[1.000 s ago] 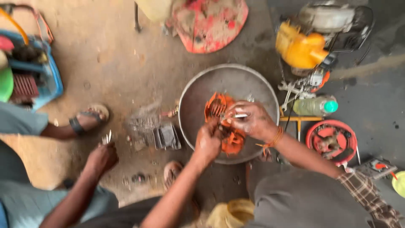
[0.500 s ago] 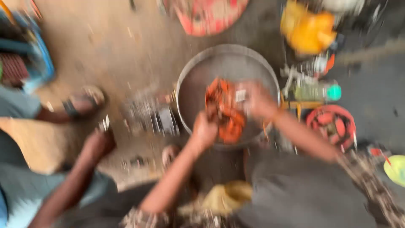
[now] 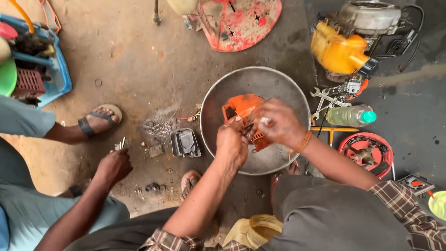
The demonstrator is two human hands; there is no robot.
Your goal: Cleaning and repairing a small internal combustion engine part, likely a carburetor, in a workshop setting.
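orange engine cover (image 3: 241,108) in metal basin (image 3: 223,93), both hands (image 3: 258,132) on it

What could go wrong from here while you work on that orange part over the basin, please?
Both the left hand and right hand grip the orange part above the metal basin, so a slip could pinch fingers or drop it into the basin. Spanners and a bottle lie close beside the rim and might get knocked. A co-worker's hand holds small metal pieces nearby; an elbow bump seems possible.
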